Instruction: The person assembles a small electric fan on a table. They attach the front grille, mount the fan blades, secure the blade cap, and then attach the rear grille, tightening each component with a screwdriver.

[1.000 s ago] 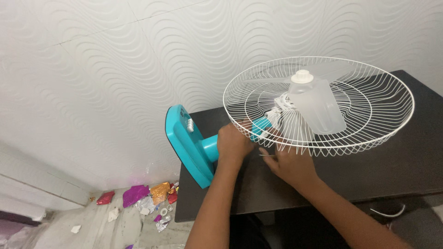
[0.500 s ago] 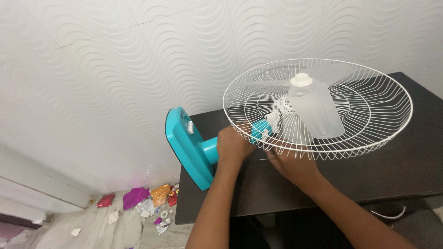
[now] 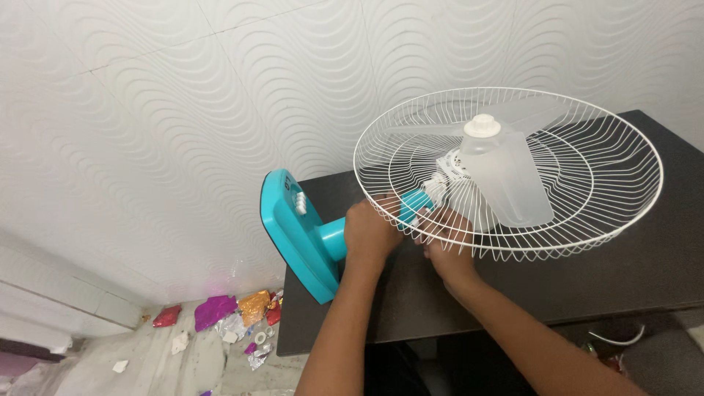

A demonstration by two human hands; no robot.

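A teal fan lies tipped on a dark table [image 3: 631, 271]. Its teal base [image 3: 293, 235] stands on edge at the table's left end. My left hand [image 3: 370, 231] is closed around the teal stem just right of the base. The white wire guard [image 3: 587, 154] faces up, with translucent blades [image 3: 506, 176] and a white hub cap [image 3: 482, 125] inside. My right hand [image 3: 444, 238] reaches under the guard's near rim at the motor neck, fingers curled there. Whether it grips something small is hidden by the wires.
A white wall with a wavy relief stands close behind the table. On the floor at lower left lie crumpled foil wrappers [image 3: 220, 312] in pink, orange and red, with bits of white paper. A white cable [image 3: 616, 339] shows under the table's right side.
My right hand has moved up from the tabletop to the underside of the guard by the motor neck. The guard has tilted slightly. My left hand has stayed on the stem.
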